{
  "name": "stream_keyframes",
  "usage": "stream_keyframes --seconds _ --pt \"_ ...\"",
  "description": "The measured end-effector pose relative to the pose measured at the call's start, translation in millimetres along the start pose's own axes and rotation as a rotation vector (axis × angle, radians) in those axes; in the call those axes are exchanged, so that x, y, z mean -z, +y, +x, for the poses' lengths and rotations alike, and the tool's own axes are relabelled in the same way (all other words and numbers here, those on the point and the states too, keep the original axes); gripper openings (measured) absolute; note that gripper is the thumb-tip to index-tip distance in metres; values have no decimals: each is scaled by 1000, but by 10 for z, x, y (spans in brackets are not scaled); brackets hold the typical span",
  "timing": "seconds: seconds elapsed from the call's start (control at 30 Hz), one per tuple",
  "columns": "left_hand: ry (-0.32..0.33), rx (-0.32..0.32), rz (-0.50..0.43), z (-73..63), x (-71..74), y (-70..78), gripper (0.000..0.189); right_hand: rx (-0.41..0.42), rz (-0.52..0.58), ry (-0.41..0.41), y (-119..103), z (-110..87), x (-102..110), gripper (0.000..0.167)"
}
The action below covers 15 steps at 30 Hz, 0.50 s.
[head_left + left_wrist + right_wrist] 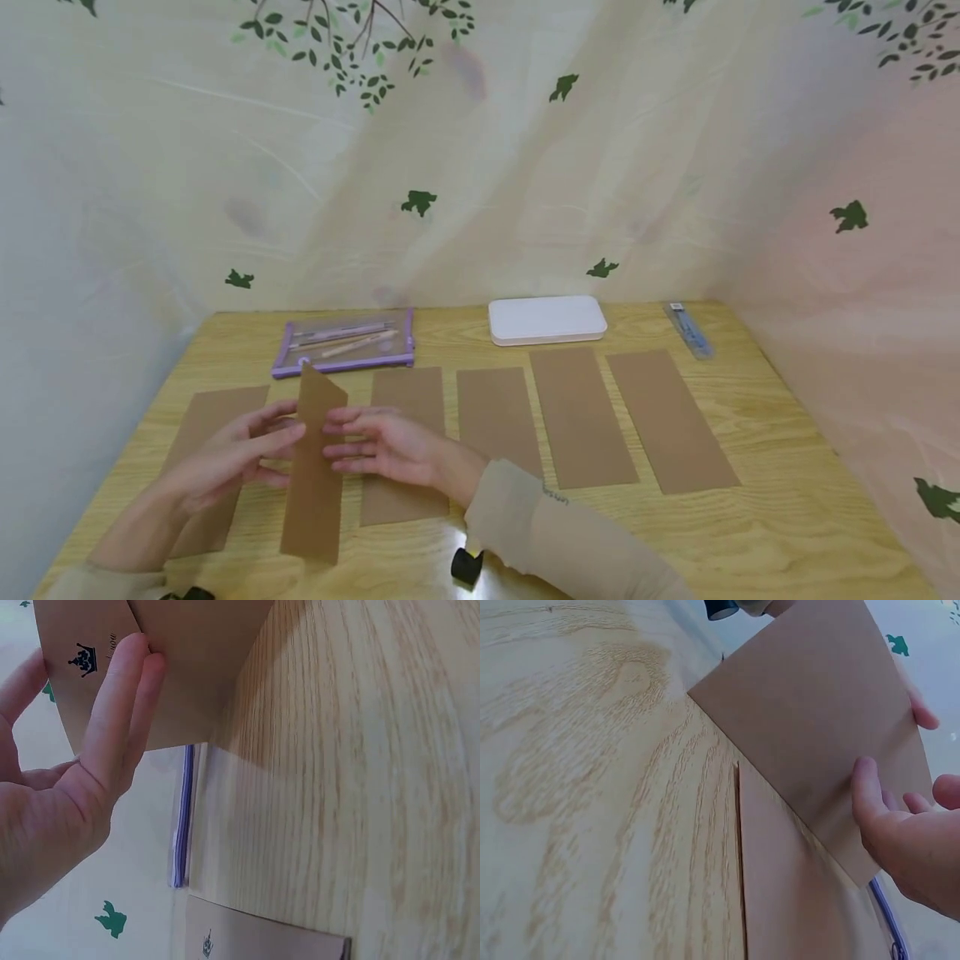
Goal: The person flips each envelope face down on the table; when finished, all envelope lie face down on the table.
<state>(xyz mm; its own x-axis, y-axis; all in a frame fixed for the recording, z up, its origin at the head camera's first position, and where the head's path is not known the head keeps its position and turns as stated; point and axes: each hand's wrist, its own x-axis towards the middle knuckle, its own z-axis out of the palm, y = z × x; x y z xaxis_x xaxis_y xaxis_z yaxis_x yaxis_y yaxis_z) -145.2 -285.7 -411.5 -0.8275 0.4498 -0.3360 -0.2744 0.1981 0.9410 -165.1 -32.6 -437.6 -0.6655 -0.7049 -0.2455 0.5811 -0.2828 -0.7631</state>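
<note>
A folded brown kraft-paper card (315,475) stands upright between both hands, its panels spread at an angle. My left hand (225,454) holds it at one edge. In the left wrist view, straight fingers (120,705) lie against its inner face, which bears a printed black crown (84,660) and some lettering; another finger is at its outer edge. My right hand (397,446) touches the opposite, plain side with extended fingers. In the right wrist view, a fingertip (866,769) meets that plain face, the thumb held apart. Similar brown cards lie at its left (198,425) and right (405,508).
More brown cards (581,425) lie in a row toward the right of the wooden table (810,542). Behind them are a purple-edged clear pouch (345,342) with pencils, a white case (547,319) and a blue item in clear packaging (692,332). A patterned cloth (495,167) encloses the table.
</note>
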Motion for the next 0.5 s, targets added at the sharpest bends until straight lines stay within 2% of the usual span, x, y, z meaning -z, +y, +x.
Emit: stream_keyframes --seconds 0.13,0.23,0.5 --pt "22 27 -16 3 35 -10 81 -5 -25 6 11 9 16 44" --pt "20 24 -23 0 69 -28 80 -10 -38 14 16 15 30 45" --pt "-29 -17 -84 -6 171 -124 78 -13 -39 26 44 44 57 46"
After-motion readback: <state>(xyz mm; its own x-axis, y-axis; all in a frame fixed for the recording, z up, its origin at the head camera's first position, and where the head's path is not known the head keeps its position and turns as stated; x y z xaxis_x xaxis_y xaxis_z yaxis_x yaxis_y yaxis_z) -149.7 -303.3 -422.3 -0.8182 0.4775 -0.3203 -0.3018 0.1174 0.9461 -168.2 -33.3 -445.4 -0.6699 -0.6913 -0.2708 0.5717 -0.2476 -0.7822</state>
